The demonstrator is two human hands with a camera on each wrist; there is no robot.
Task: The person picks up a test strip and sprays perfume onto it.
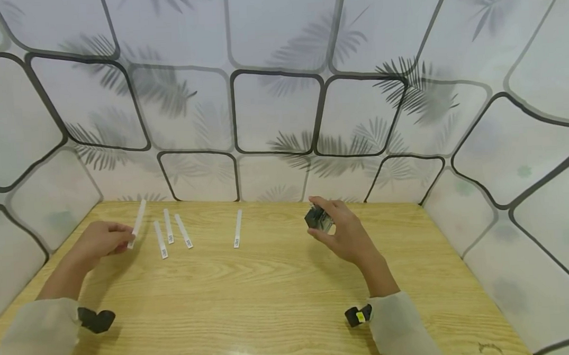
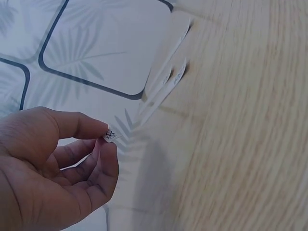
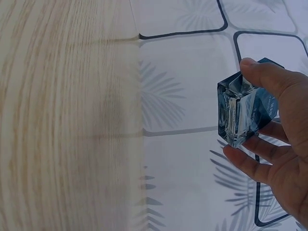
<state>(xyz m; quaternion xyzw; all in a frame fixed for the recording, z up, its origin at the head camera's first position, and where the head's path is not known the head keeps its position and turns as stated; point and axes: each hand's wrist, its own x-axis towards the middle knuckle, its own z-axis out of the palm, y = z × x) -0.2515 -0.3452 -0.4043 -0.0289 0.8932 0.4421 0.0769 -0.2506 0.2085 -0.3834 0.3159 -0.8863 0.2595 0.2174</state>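
Note:
At the left of the head view, my left hand pinches one end of a narrow white paper strip between thumb and fingers. In the left wrist view, only the strip's printed end shows clearly at the fingertips. My right hand grips a faceted, dark blue glass bottle, which looks like a perfume bottle, with the thumb on one side and fingers on the other. It is held above the table toward the back right. Just right of the left hand, a similar paper strip lies on the table beside two others.
A separate paper strip lies near the middle of the wooden table. Patterned wall covering stands close behind the back edge and along both sides. A dark wrist-worn device sits at the left sleeve, another at the right.

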